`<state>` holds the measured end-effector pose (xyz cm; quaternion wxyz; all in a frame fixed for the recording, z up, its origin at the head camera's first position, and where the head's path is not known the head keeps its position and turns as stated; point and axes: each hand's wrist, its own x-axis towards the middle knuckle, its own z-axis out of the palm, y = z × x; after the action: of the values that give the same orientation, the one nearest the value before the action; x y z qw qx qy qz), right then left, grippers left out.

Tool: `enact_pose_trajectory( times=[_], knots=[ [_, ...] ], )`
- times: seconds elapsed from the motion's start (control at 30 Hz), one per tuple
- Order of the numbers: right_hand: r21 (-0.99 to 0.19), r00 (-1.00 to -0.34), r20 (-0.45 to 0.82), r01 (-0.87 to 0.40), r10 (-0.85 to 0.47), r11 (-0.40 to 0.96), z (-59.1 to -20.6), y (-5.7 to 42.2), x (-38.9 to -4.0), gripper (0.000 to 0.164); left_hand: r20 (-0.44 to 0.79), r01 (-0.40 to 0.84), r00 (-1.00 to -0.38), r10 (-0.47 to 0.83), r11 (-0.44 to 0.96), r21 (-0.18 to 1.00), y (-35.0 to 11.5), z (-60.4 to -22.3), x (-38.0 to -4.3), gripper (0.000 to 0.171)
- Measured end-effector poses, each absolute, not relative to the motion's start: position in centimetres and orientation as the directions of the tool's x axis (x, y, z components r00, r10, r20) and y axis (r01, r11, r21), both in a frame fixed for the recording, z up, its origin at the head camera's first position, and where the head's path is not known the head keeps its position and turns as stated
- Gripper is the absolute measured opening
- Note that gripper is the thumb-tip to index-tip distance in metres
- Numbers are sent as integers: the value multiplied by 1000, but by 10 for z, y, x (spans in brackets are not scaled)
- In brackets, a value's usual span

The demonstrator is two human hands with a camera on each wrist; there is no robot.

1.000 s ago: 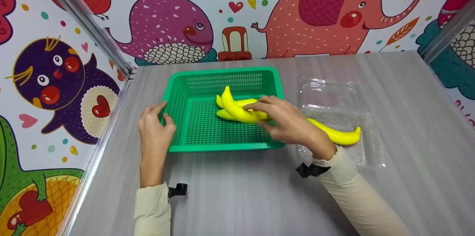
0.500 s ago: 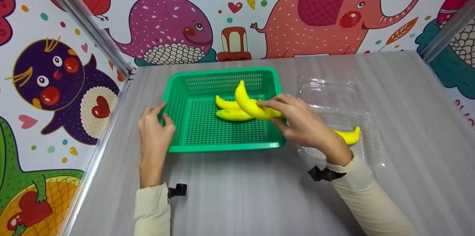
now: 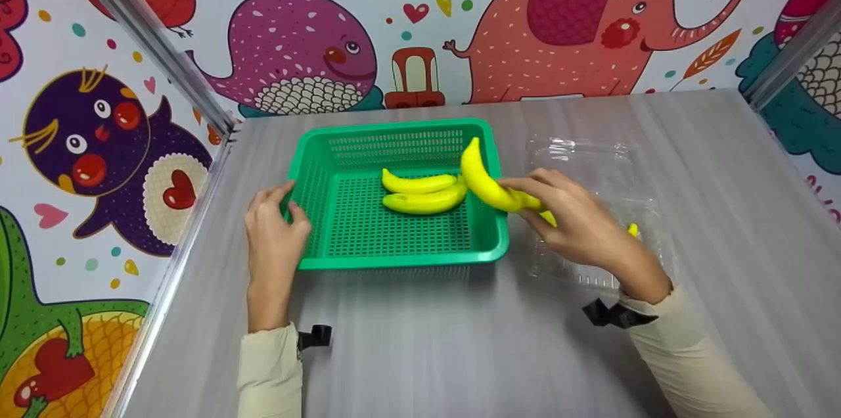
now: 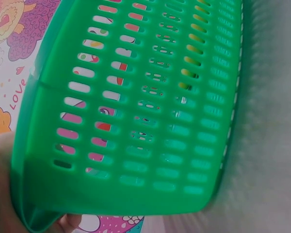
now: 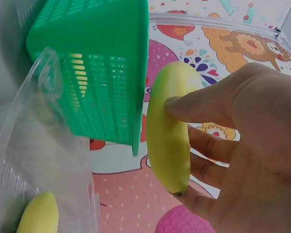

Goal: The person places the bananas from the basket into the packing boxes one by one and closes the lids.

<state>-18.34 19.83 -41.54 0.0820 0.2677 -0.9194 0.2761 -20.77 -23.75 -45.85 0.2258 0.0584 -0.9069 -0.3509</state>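
My left hand [image 3: 272, 224] grips the left rim of a green plastic basket [image 3: 394, 263]. Two yellow bananas, a rear one [image 3: 420, 183] and a front one [image 3: 424, 201], lie side by side inside it. Between thumb and fingers my right hand [image 3: 581, 224] holds another banana [image 5: 169, 131], raised over the basket's right rim with one end pointing up and away. Below that hand is a clear plastic clamshell box [image 3: 578, 158], its lid folded back. A further banana [image 5: 41, 216] lies in the box, mostly hidden by the hand in the head view.
The grey wood-grain table [image 3: 407, 346] carries the basket and the box. Cartoon-printed walls [image 3: 420, 23] stand behind and to the left, joined by a metal corner strip [image 3: 151, 30]. Each wrist wears a black camera mount, such as the left one [image 3: 315, 336].
My right hand has moved right with its banana, from over the two bananas to the basket's right rim and the clear box. The left hand stays on the rim.
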Motion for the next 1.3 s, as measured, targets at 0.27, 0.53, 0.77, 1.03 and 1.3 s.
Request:
enact_pose_trajectory(
  times=[0.27,0.53,0.77,1.03,1.3],
  knots=[
    [-477,-857,272,-516,-438,712,-420,214,-178,57,370,54,-890,-265,745,665,-238,-458,-207,40],
    [-485,-869,243,-494,-431,721,-424,223,-175,58,367,53,-892,-265,744,666,-237,-457,-207,40],
    [-477,-873,252,-487,-417,732,-427,231,-172,57,367,52,-892,-266,745,666,-238,-458,-207,40],
    [-457,-877,240,-481,-417,748,-430,240,-170,60,369,48,-890,-267,751,659,-238,-459,-208,40],
    [-484,-891,195,-451,-411,750,-434,252,-168,61,369,50,-892,-262,753,656,-238,-459,-208,40]
  ],
)
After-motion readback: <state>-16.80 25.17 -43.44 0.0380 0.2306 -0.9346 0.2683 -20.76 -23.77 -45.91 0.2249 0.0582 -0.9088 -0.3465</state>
